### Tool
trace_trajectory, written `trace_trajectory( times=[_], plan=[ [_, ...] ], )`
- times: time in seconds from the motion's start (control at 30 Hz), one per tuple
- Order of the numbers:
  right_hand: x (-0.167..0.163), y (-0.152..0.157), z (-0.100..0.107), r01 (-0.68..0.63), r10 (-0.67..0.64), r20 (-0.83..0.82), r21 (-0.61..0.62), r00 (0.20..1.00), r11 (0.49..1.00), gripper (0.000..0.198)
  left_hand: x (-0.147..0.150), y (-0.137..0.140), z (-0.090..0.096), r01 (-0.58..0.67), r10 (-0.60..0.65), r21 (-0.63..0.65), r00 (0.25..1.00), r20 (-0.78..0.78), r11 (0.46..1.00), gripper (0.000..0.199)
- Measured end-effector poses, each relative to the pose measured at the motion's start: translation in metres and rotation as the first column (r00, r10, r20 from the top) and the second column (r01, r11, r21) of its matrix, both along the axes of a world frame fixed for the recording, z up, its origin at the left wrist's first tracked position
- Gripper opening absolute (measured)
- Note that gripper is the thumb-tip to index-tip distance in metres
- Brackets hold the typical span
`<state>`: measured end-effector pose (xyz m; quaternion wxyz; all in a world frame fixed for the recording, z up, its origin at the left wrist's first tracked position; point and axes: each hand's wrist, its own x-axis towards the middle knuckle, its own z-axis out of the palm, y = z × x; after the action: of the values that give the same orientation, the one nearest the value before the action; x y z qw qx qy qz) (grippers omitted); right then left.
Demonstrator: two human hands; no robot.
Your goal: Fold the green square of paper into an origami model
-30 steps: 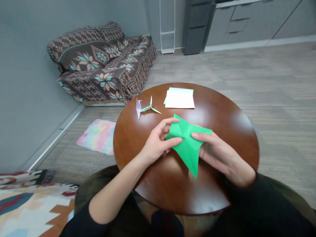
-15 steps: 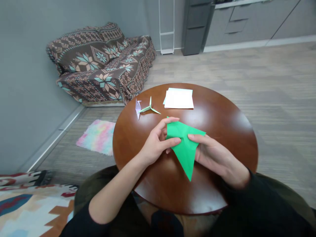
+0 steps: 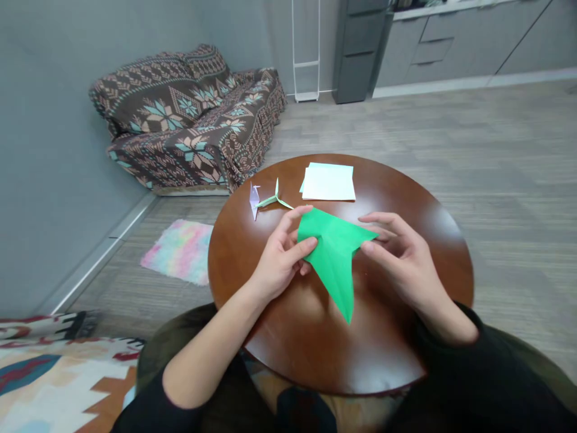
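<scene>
Paper [image 3: 331, 246], bright green and creased into long points, is up over the round brown bench [image 3: 406, 180], one point aimed down toward the wearer; left hand [image 3: 282, 255] has it, grip closed on the left edge, thumb on the near face, forefinger along the top corner; over to the right hand [image 3: 403, 258], thumb and forefinger apart around the right-hand tip, and whether that grip actually pinches the tip I can't quite tell from here; beyond the work, a small stack of pale sheets [image 3: 329, 183] lies near the far rim; to its left, a light-green folded piece [image 3: 274, 198] spreads three thin arms, its near arm close to the left forefinger, the nearest thing to an obstacle; right beside that, a purple folded piece [image 3: 253, 201] near the rim; out past the bench, a sofa [image 3: 180, 120] under a patterned cover, a fluffy pastel rug [image 3: 180, 249] on the floor, a white rack [image 3: 306, 62] and grey cabinets [image 3: 433, 48] along the back, all well apart from the hands.
</scene>
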<state>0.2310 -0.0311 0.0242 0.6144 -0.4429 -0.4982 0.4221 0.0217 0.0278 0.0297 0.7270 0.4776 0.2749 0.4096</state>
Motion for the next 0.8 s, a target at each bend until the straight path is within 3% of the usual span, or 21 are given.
trace_trajectory(
  times=[0.17, 0.4, 0.67, 0.8],
  plan=[
    [0.003, -0.004, 0.003, 0.068, -0.082, 0.198, 0.073, 0.977, 0.995, 0.017, -0.001, -0.001, -0.001, 0.032, -0.032, -0.007, 0.999, -0.042, 0.999, 0.053],
    [0.001, -0.007, 0.004, 0.046, -0.104, 0.321, 0.184, 0.941, 0.982, 0.012, -0.004, -0.001, -0.006, 0.141, -0.134, 0.099, 0.988, -0.075, 0.985, 0.070],
    [-0.007, -0.008, 0.007, -0.086, 0.052, 0.238, 0.136, 0.970, 0.987, 0.015, -0.004, -0.001, -0.009, 0.209, -0.202, 0.096, 0.976, -0.079, 0.973, 0.072],
    [-0.006, -0.009, 0.006, -0.085, 0.059, 0.213, 0.113, 0.975, 0.990, 0.014, -0.002, -0.002, -0.010, 0.210, -0.202, 0.093, 0.976, -0.086, 0.973, 0.073]
  ],
)
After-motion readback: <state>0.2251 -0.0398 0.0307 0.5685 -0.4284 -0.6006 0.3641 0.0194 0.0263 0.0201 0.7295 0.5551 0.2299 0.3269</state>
